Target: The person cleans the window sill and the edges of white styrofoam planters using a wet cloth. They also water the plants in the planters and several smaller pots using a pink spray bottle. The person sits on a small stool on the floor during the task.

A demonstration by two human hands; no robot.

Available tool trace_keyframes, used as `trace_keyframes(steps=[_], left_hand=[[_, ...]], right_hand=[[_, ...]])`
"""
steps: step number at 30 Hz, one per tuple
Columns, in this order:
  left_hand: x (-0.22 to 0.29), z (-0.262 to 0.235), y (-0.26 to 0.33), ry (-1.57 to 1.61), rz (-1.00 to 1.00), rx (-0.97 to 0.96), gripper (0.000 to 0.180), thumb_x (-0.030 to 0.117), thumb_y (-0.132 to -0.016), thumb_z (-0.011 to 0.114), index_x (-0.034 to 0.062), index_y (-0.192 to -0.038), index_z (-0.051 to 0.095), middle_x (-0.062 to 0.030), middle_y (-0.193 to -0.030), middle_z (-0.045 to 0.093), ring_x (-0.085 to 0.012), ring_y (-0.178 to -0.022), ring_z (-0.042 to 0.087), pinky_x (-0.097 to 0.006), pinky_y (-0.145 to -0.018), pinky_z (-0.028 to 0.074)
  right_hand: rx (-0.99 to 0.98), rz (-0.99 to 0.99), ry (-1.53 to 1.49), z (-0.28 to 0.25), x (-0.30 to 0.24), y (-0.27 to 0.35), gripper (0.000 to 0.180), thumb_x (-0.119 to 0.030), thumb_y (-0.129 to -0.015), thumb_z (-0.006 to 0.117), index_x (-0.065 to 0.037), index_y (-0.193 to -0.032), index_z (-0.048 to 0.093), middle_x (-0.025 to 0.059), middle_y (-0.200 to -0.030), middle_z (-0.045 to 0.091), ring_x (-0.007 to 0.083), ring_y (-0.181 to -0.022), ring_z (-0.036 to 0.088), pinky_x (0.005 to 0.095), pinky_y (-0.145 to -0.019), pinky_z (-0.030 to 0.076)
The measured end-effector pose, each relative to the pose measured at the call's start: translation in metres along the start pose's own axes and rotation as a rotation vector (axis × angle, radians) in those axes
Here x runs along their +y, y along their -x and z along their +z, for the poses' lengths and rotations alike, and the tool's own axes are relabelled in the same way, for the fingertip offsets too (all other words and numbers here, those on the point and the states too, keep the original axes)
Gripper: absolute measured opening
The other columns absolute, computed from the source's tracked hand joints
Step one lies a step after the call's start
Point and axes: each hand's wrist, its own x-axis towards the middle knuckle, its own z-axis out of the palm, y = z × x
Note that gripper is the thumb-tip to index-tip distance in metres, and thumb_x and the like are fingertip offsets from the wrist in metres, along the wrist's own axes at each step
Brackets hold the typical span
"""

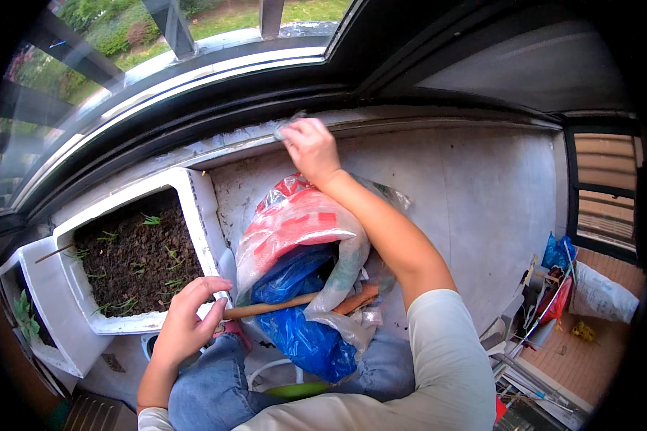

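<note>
My right hand (pixel 313 147) reaches forward to the window ledge (pixel 226 152), its fingers closed on a small crumpled greyish scrap (pixel 289 126) whose kind I cannot make out. My left hand (pixel 193 316) hovers over my knee by the near right corner of a white foam box (pixel 207 215). Its thumb and fingers are apart, with nothing seen between them. Just right of its thumb lies a wooden handle (pixel 269 307), across an open red-and-white plastic sack (pixel 302 219) with a blue plastic bag (pixel 309 343) in it. Dark soil (pixel 140 255) with small green sprouts fills the box.
A second foam box (pixel 47 287) with a leafy plant (pixel 26 316) stands at the left. A dark-framed window (pixel 194 93) curves along the back. Poles and bags, including a white sack (pixel 604 293), crowd the right side. Under me, a green-seated stool (pixel 298 390) shows.
</note>
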Motion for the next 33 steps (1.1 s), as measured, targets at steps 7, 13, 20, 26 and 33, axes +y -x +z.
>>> trace_keyframes(steps=[7,13,20,26,33], left_hand=[[-0.007,-0.009,0.01,-0.035,-0.026,0.077,0.019,-0.003,-0.074,0.055,-0.0009,-0.093,0.057,-0.0139,-0.093,0.06,-0.0271,-0.09,0.058,-0.032,-0.081,0.044],[-0.006,-0.007,0.002,0.021,-0.015,0.009,0.019,-0.003,-0.074,0.055,-0.0012,-0.093,0.057,-0.0138,-0.093,0.06,-0.0268,-0.09,0.058,-0.032,-0.08,0.044],[-0.011,-0.013,0.011,0.025,-0.045,0.078,0.019,-0.003,-0.074,0.055,-0.0013,-0.093,0.057,-0.0141,-0.094,0.06,-0.027,-0.09,0.058,-0.032,-0.081,0.044],[-0.007,-0.003,0.001,0.091,-0.021,0.009,0.021,-0.004,-0.072,0.054,-0.0008,-0.093,0.058,-0.0122,-0.094,0.061,-0.0251,-0.091,0.058,-0.032,-0.082,0.043],[-0.013,-0.012,0.01,0.088,-0.01,0.058,0.019,-0.001,-0.075,0.055,0.0002,-0.094,0.057,-0.013,-0.095,0.06,-0.0266,-0.091,0.057,-0.033,-0.082,0.044]], right_hand=[[0.048,0.165,0.237,-0.066,0.074,0.015,0.014,-0.004,-0.065,0.062,-0.006,-0.078,0.06,0.01,-0.078,0.055,0.0286,-0.08,0.052,0.0394,-0.072,0.044],[-0.073,-0.126,-0.045,-0.003,0.008,-0.006,0.017,-0.003,-0.063,0.065,-0.003,-0.079,0.06,0.0093,-0.079,0.056,0.0274,-0.083,0.052,0.0357,-0.073,0.045],[-0.078,0.125,0.403,-0.096,0.098,0.029,0.012,-0.007,-0.068,0.062,-0.005,-0.081,0.063,0.0116,-0.081,0.058,0.03,-0.08,0.052,0.039,-0.073,0.043],[-0.103,-0.01,0.098,-0.027,0.032,0.009,0.011,-0.006,-0.067,0.063,-0.004,-0.078,0.061,0.0097,-0.077,0.057,0.0278,-0.086,0.051,0.0384,-0.079,0.041],[-0.163,0.185,0.357,-0.042,0.035,-0.003,0.014,-0.007,-0.07,0.062,-0.003,-0.083,0.062,0.0119,-0.081,0.059,0.0292,-0.081,0.053,0.0376,-0.076,0.044]])
